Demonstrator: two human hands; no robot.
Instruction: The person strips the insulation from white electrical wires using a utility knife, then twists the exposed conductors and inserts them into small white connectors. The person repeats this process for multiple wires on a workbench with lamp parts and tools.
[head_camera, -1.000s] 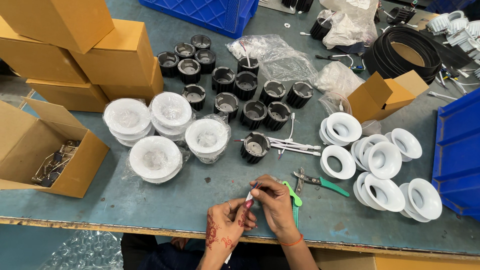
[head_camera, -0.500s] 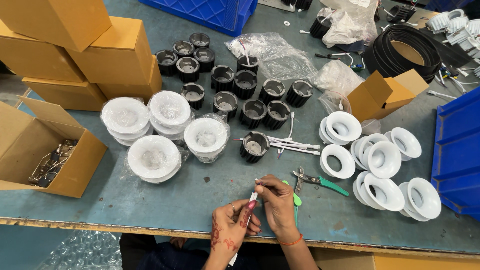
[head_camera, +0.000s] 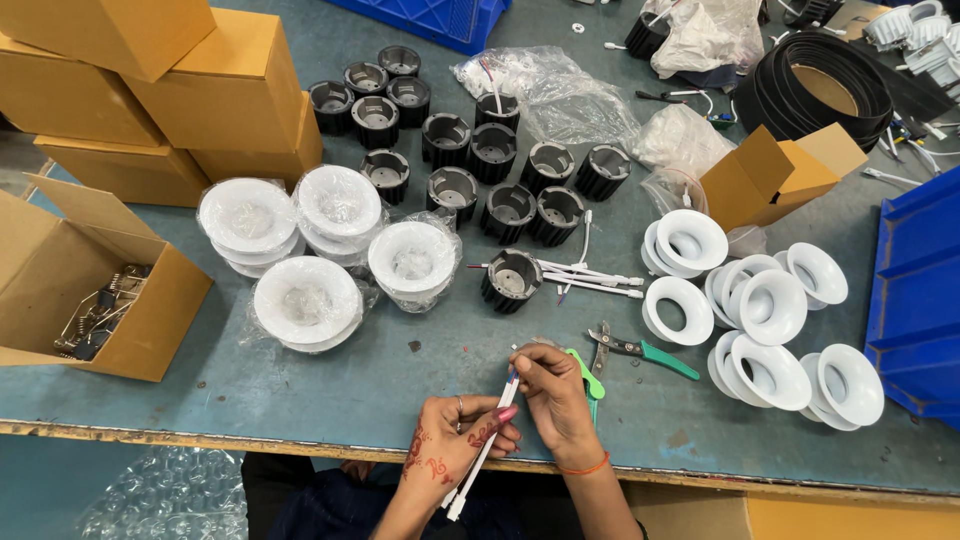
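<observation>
My left hand holds a thin white cable near the table's front edge. My right hand pinches the cable's upper end, where small red and blue wire tips show. A green-handled tool lies under my right hand's fingers. Just beyond stands a black finned lamp housing with more white cables beside it.
Several black housings sit mid-table. Wrapped white round covers lie left; white ring reflectors lie right. Green-handled pliers are right of my hands. Brown boxes, an open box of spring clips and blue crates ring the table.
My hands have stayed at the front edge, working the cable's end; the view has shifted slightly. Nothing else on the table has moved.
</observation>
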